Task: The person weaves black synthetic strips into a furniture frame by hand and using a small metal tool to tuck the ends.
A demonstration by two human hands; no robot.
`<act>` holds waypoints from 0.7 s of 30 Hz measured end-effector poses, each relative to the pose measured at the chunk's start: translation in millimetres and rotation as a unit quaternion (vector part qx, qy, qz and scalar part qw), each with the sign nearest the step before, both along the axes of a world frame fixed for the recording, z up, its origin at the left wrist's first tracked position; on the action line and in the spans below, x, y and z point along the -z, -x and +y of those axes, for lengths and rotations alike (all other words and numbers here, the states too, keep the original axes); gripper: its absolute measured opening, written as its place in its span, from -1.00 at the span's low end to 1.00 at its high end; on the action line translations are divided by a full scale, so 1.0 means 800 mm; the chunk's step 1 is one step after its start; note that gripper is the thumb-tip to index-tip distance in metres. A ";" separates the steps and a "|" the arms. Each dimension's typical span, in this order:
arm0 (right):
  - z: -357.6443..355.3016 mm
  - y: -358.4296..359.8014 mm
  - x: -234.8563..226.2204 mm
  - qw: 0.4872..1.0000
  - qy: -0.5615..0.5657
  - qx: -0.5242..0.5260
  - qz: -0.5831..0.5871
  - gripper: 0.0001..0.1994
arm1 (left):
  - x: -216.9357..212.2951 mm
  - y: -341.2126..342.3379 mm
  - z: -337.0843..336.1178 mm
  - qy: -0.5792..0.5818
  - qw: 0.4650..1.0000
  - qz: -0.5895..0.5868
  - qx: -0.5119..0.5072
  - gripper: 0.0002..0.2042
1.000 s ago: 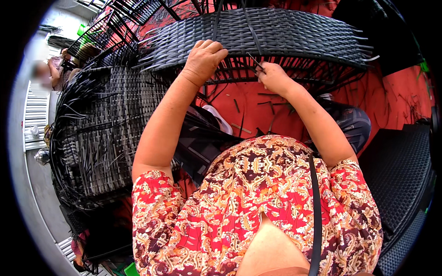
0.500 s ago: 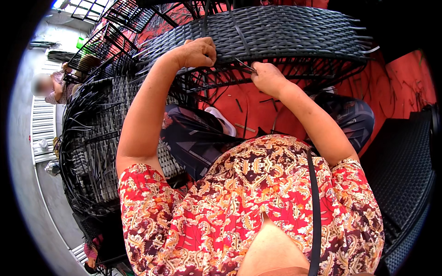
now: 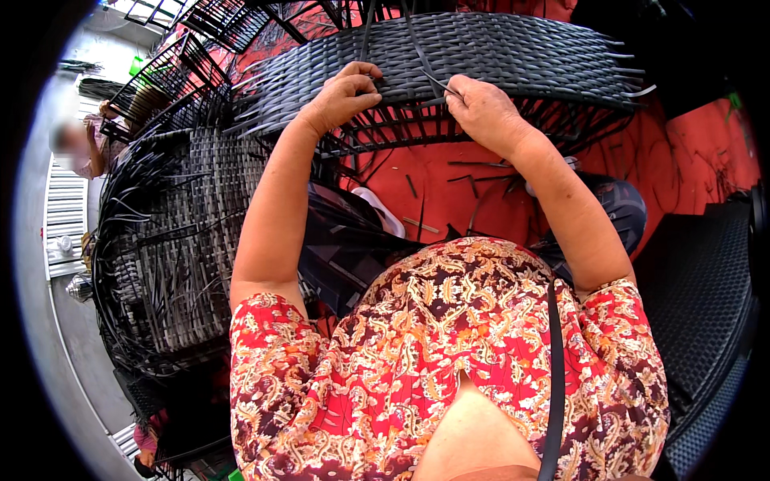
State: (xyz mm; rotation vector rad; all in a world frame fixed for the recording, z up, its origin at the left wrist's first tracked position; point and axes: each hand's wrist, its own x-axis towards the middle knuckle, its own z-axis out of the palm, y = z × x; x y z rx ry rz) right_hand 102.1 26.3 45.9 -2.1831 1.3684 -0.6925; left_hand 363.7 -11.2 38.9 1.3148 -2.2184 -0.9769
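Both hands work at the near edge of a dark woven panel (image 3: 449,56) that arches across the far part of the scene. Left hand (image 3: 343,98) is curled shut, fingertips pinching the loose strands at the panel's edge. Right hand (image 3: 484,108) is also closed, thumb and fingers nipping a thin dark strip (image 3: 437,80) that runs up and to the left over the weave.

That panel is flat synthetic wicker on a frame; it looks light for its size, springy but stiff enough to hold its curve, and probably smooth and a little slick. Its unwoven strand ends (image 3: 401,132) hang toward the person like a fringe and would flex easily, so the firm hold is likely on the woven edge or the frame, not on the fringe. The strip itself looks limp and narrow, best pinched close to the weave.

Its long axis runs left to right, bowed upward in the middle, with cut ends sticking out at the right.

Another woven frame (image 3: 172,240) stands to the left, above a red floor (image 3: 449,188) littered with offcuts.
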 end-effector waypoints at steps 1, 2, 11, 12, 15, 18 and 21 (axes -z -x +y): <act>0.000 0.000 -0.004 1.000 0.018 0.005 0.024 -0.86 | 0.006 -0.001 -0.001 0.034 0.999 0.000 0.005 -0.84; 0.002 0.001 -0.010 0.998 0.033 0.005 0.049 -0.87 | 0.007 0.000 -0.001 0.043 0.999 0.002 0.006 -0.84; 0.014 0.000 -0.044 0.970 0.201 -0.025 0.131 -0.94 | 0.026 0.006 0.003 0.148 0.989 0.011 -0.005 -0.86; 0.007 0.004 -0.042 0.969 0.203 -0.017 0.139 -0.95 | 0.025 0.009 0.004 0.156 0.988 0.014 -0.010 -0.86; -0.011 0.012 -0.046 0.976 0.154 0.009 0.152 -0.92 | 0.037 0.013 0.001 0.183 0.981 0.042 -0.043 -0.85; -0.035 0.023 -0.032 0.985 0.062 0.037 0.158 -0.87 | 0.041 0.019 0.004 0.217 0.972 0.050 -0.070 -0.87; -0.047 0.038 -0.010 0.991 0.010 0.031 0.127 -0.82 | 0.043 0.027 0.005 0.253 0.960 0.057 -0.109 -0.87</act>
